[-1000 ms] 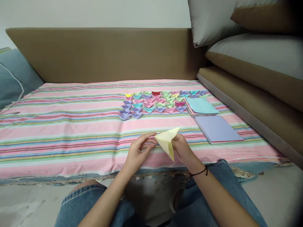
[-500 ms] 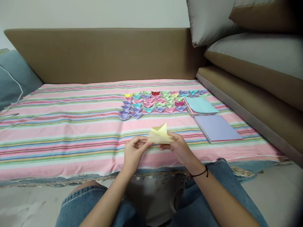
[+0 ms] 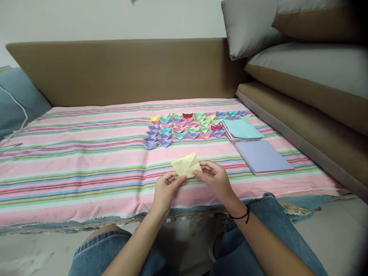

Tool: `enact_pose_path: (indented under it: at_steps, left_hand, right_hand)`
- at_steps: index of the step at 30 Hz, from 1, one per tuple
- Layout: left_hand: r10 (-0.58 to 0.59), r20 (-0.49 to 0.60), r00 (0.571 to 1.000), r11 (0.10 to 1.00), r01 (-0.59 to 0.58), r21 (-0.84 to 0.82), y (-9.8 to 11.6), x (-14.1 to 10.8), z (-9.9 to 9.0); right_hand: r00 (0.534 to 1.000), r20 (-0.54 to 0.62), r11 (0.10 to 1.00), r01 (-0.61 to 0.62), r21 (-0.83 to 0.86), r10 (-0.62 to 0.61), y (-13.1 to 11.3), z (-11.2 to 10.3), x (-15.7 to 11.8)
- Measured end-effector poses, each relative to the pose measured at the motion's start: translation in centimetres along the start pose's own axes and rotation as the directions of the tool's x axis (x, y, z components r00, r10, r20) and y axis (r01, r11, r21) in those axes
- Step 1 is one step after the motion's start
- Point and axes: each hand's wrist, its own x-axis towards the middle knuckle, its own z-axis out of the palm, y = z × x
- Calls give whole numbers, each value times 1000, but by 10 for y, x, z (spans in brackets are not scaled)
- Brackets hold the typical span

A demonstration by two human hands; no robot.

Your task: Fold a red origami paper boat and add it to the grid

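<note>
Lower centre: left hand (image 3: 167,188) pinches bottom corner of pale yellow paper (image 3: 184,165), right hand (image 3: 217,180) its right edge. Flat now, no longer gaping; folding seemingly a step on! Beyond, right: paper stacks (image 3: 263,155); mid-frame, folded paper pieces (image 3: 178,130).

Sheet (image 3: 184,165) in the fingers (image 3: 198,174): thin paper, matt, creased. Boats (image 3: 179,129) beyond the fingers: folded paper, matt, crisp-edged. Stacks (image 3: 263,156) right of the fingers: paper, smooth, matt. Cloth (image 3: 71,161) beneath the fingers: textile, matt, finely ribbed in parts, lightly wrinkled. Backrest (image 3: 138,73) far beyond the fingers: smooth, dull covering; fabric or leatherette, cannot tell. Cushions (image 3: 250,27) far right of the fingers: grey faces smooth with a satin sheen, brown sides duller. Jeans (image 3: 97,249) nearer than the fingers: denim, matt. Bracelet (image 3: 240,218) behind the right fingers: dark cord, dull.
</note>
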Motion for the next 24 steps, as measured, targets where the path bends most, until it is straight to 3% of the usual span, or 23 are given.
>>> enact_pose_path:
  at_steps: [3,7,12,16,19,21,24]
  left_hand:
    - [-37,44,998,997,34,70,0,1,-2]
    - [10,139,990,989,-30,142,6,2,-6]
    - [51,119,992,985,-70,160,11,4,-9]
    - [89,171,981,971,-124,206,12,3,-8]
    - [95,213,973,963,-143,227,15,1,-7]
    - [73,203,976,965,-121,234,17,-1,-6]
    - [60,123,991,973,-85,215,17,-3,-6]
  right_hand:
    - [999,-15,999,28,-17,-28,0,-2,1]
    - [998,23,996,53,-78,-52,4,-4,1]
    - [993,120,995,36,-89,-25,11,-5,1]
    - [993,111,996,34,-88,-24,11,-4,1]
    - [983,181,988,51,-146,-24,8,-4,0]
    - [974,228,982,57,-183,-14,5,-2,-2]
    - [978,202,992,-27,-121,51,6,3,-6]
